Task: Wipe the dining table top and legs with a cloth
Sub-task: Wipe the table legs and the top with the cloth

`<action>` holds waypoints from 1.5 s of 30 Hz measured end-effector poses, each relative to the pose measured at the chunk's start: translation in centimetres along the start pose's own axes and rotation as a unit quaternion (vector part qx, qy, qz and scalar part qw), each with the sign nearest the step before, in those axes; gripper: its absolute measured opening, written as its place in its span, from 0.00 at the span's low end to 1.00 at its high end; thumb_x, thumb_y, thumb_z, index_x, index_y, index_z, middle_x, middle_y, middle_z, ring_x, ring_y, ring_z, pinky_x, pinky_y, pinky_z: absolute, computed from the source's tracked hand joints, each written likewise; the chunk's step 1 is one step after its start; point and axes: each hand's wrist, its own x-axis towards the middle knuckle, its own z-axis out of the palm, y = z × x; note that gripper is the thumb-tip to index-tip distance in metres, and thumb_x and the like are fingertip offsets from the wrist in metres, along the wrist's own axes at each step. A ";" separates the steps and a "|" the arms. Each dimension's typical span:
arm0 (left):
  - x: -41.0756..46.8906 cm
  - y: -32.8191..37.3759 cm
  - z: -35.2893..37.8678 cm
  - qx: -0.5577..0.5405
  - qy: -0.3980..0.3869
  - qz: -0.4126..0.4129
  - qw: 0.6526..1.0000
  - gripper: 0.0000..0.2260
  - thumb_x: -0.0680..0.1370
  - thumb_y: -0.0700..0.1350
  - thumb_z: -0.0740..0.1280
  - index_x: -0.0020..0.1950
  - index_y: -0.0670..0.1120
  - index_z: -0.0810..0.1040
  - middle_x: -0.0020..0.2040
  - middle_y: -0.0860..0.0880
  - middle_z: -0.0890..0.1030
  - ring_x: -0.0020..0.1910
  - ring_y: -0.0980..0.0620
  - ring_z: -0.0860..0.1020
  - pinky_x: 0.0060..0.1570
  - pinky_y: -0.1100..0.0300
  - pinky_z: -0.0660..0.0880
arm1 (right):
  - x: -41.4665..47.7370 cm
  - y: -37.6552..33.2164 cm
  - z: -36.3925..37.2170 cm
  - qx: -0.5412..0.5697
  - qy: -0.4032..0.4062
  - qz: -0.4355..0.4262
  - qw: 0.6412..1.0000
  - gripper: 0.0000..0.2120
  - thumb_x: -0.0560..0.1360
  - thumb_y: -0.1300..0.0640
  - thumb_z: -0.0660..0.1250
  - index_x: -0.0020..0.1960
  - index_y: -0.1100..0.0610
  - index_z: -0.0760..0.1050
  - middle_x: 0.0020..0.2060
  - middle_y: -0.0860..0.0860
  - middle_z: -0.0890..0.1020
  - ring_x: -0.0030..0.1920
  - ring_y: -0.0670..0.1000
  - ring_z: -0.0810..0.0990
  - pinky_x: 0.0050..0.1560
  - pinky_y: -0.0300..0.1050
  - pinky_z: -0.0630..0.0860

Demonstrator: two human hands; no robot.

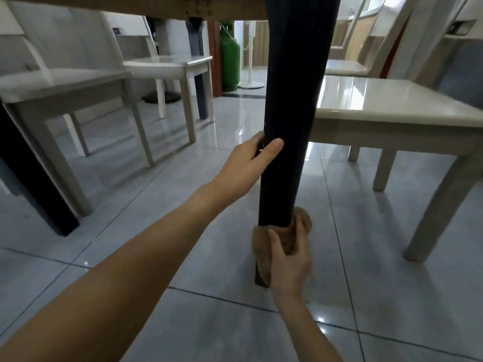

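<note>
A dark tapered table leg (290, 105) stands in the middle of the head view, running down from the wooden table underside (156, 9) to the tiled floor. My left hand (248, 163) grips the leg about halfway up, thumb across its front. A brown cloth (283, 239) is wrapped round the leg's lower end near the floor. My right hand (290, 259) holds the cloth against the leg, fingers curled round it. The foot of the leg is partly hidden by cloth and hand.
A pale chair (392, 105) stands close on the right, two more pale chairs (86, 84) on the left. Another dark table leg (34, 184) is at the far left. A green gas cylinder (230, 61) and a fan stand (251, 84) are behind. Grey glossy floor tiles (209, 322) lie below.
</note>
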 end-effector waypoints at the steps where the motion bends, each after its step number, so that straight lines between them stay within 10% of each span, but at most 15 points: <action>1: 0.1 -0.1 0.0 0.002 0.001 0.002 1.000 0.20 0.81 0.55 0.57 0.70 0.47 0.70 0.63 0.50 0.78 0.63 0.53 0.76 0.64 0.59 0.73 | 0.6 -1.0 0.3 0.022 0.007 -0.033 0.999 0.30 0.72 0.53 0.74 0.72 0.46 0.69 0.61 0.41 0.76 0.60 0.34 0.74 0.60 0.28 0.70; 11: 0.7 -1.5 0.2 0.008 0.019 0.031 0.999 0.21 0.79 0.59 0.58 0.68 0.50 0.72 0.60 0.53 0.80 0.59 0.57 0.78 0.61 0.57 0.75 | 1.9 4.7 1.1 -0.014 -0.049 -0.117 0.992 0.38 0.71 0.50 0.66 0.76 0.56 0.56 0.76 0.51 0.61 0.75 0.47 0.61 0.72 0.35 0.61; 17: 0.1 -0.8 0.1 0.012 0.022 0.010 1.000 0.13 0.81 0.56 0.57 0.64 0.54 0.71 0.56 0.58 0.79 0.57 0.60 0.78 0.56 0.65 0.74 | -2.0 12.6 -1.7 -0.199 -0.160 0.024 0.967 0.31 0.73 0.58 0.68 0.69 0.36 0.61 0.68 0.44 0.70 0.64 0.49 0.72 0.63 0.54 0.75; 20: -0.1 -0.5 0.2 0.003 0.015 0.003 1.000 0.12 0.82 0.55 0.57 0.63 0.54 0.70 0.55 0.60 0.78 0.56 0.61 0.77 0.56 0.67 0.74 | -1.6 13.4 -1.4 -0.230 -0.130 0.115 0.958 0.16 0.78 0.52 0.61 0.63 0.37 0.72 0.47 0.50 0.79 0.45 0.52 0.78 0.46 0.48 0.79; 23: -0.2 -0.4 0.2 0.001 0.009 0.002 1.000 0.15 0.82 0.55 0.57 0.67 0.52 0.70 0.58 0.57 0.78 0.59 0.59 0.77 0.59 0.66 0.73 | -1.1 13.2 -1.4 -0.204 -0.140 0.069 0.967 0.37 0.62 0.55 0.78 0.68 0.48 0.68 0.47 0.52 0.78 0.47 0.53 0.79 0.53 0.47 0.80; 26: -0.1 -0.5 0.0 0.006 0.004 0.004 1.000 0.19 0.82 0.56 0.56 0.70 0.50 0.69 0.61 0.53 0.78 0.61 0.57 0.77 0.61 0.64 0.73 | -0.7 9.8 -1.6 -0.164 -0.145 0.081 0.972 0.37 0.58 0.60 0.83 0.63 0.53 0.72 0.44 0.51 0.80 0.42 0.49 0.79 0.43 0.32 0.75; 32: 0.2 -0.9 0.3 0.013 0.013 0.013 1.000 0.20 0.82 0.55 0.56 0.70 0.48 0.69 0.61 0.54 0.78 0.61 0.57 0.76 0.60 0.65 0.73 | 3.2 -1.8 -0.7 -0.049 -0.092 -0.081 0.991 0.36 0.65 0.56 0.80 0.64 0.36 0.65 0.61 0.40 0.75 0.59 0.34 0.75 0.54 0.28 0.74; 35: 0.3 -1.1 0.5 0.014 0.027 0.023 0.999 0.17 0.83 0.54 0.56 0.68 0.49 0.70 0.58 0.56 0.78 0.58 0.61 0.76 0.55 0.70 0.74 | 4.4 -3.7 0.4 -0.024 -0.075 -0.143 0.987 0.41 0.65 0.55 0.80 0.71 0.44 0.61 0.71 0.42 0.66 0.69 0.37 0.66 0.63 0.27 0.67; 41: 0.2 -1.2 0.6 0.024 0.024 0.030 0.999 0.19 0.83 0.53 0.54 0.72 0.47 0.67 0.60 0.55 0.76 0.60 0.60 0.75 0.56 0.74 0.72 | 3.1 1.3 1.4 0.015 -0.063 -0.126 0.990 0.46 0.66 0.58 0.79 0.76 0.55 0.56 0.74 0.51 0.61 0.74 0.50 0.63 0.71 0.48 0.69; 45: 0.1 -0.9 0.4 0.030 0.017 0.020 0.999 0.19 0.83 0.53 0.54 0.72 0.48 0.67 0.60 0.56 0.76 0.59 0.61 0.75 0.56 0.74 0.71 | -0.1 8.1 -0.8 -0.054 -0.139 0.010 0.989 0.41 0.69 0.62 0.76 0.74 0.49 0.57 0.72 0.47 0.64 0.71 0.46 0.68 0.67 0.37 0.69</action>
